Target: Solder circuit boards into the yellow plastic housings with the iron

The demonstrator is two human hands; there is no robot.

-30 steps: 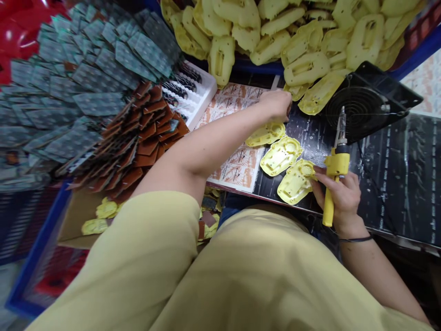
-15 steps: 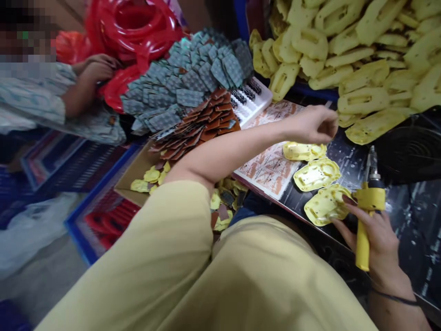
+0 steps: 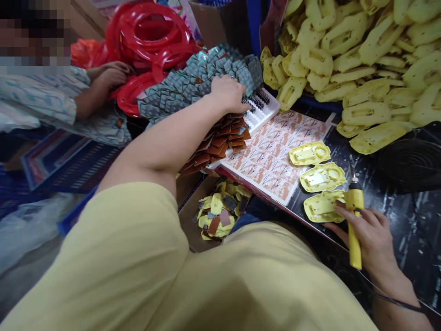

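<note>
My left hand (image 3: 229, 95) reaches across to the edge of a heap of green circuit boards (image 3: 172, 99), right beside a white tray (image 3: 272, 110) of small black parts. Its fingers bend down and away, and their tips are mostly hidden. In my right hand (image 3: 374, 234) is a yellow soldering iron (image 3: 354, 202), its metal tip pointing up and away from me. The fingers of that hand also touch the nearest yellow plastic shell (image 3: 320, 209). Two more shells, a middle one (image 3: 320, 177) and a far one (image 3: 308, 153), lie in line behind it.
Many yellow plastic frames (image 3: 365, 99) are heaped at the back right, near a black coil (image 3: 409, 158). A printed sheet (image 3: 272, 161) lies on the black table. Below the edge, a cardboard box (image 3: 188, 216) holds scraps. Red rings (image 3: 151, 27) and another person's hands (image 3: 112, 76) are far left.
My left hand has swung left from beside the yellow shells to the circuit boards and tray. My right hand keeps the soldering iron by the nearest shell, shifted slightly.
</note>
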